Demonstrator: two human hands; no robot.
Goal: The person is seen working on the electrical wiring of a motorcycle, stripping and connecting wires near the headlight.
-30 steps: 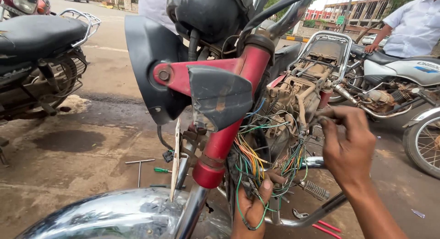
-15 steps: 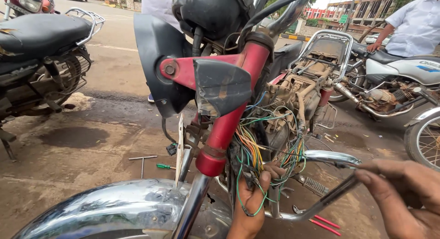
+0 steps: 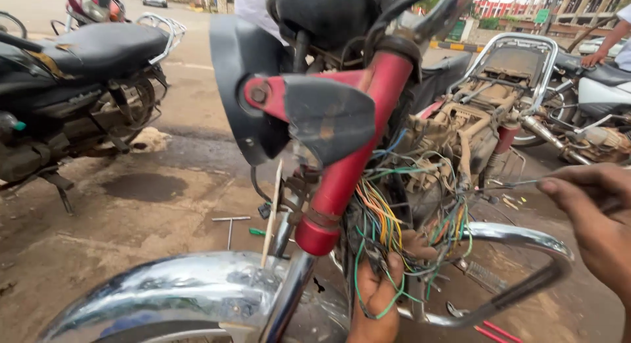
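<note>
A stripped motorcycle with a red frame tube point(image 3: 355, 152) fills the middle of the view. A tangle of coloured wires point(image 3: 401, 231) hangs behind the tube. My left hand point(image 3: 378, 297) comes up from below and grips the lower part of that wire bundle. My right hand point(image 3: 591, 215) is at the right edge, its fingers pinched on a thin wire point(image 3: 509, 184) that runs taut from the tangle. A black side cover point(image 3: 328, 119) hangs on the frame.
A chrome front fender point(image 3: 164, 290) and a chrome guard bar point(image 3: 526, 241) lie low in view. A black motorcycle point(image 3: 72, 86) stands at the left. A T-handle wrench point(image 3: 230, 220) lies on the dirt. Another person's arm point(image 3: 608, 44) rests on a bike at the top right.
My right hand has drawn away from the wiring to the right, pulling a thin wire out with it. My left hand stays on the bundle. The view has shifted closer.
</note>
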